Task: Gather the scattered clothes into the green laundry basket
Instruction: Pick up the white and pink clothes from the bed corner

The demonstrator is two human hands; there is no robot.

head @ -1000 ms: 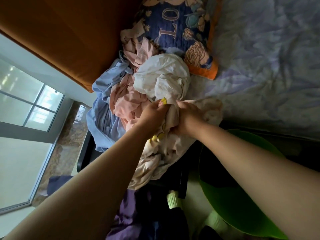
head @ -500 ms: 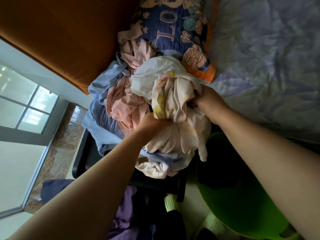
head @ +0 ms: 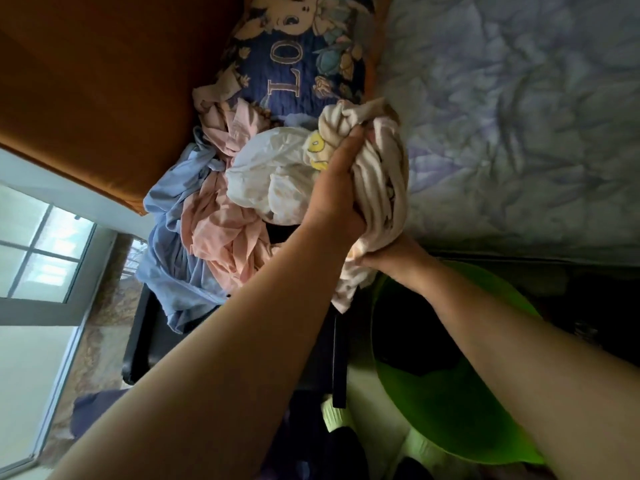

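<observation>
Both hands hold one bunched cream garment (head: 379, 174) with a yellow print, lifted above the clothes pile. My left hand (head: 337, 199) grips its upper part. My right hand (head: 391, 258) grips its lower end, just above the rim of the green laundry basket (head: 450, 420). The basket stands at the lower right with something dark inside. On the bed's edge remain a white garment (head: 273, 174), a pink garment (head: 225, 233) and a light blue garment (head: 173, 258).
A blue patterned pillow (head: 298, 64) lies behind the pile. The pale quilted bedspread (head: 519, 116) fills the right. An orange curtain (head: 104, 81) and a window (head: 34, 254) are at the left. Dark and purple clothes (head: 304, 445) lie on the floor below.
The cream garment has been lifted clear of the pile and bunched tighter. My left hand rose to its top; my right hand dropped to its lower end near the basket rim.
</observation>
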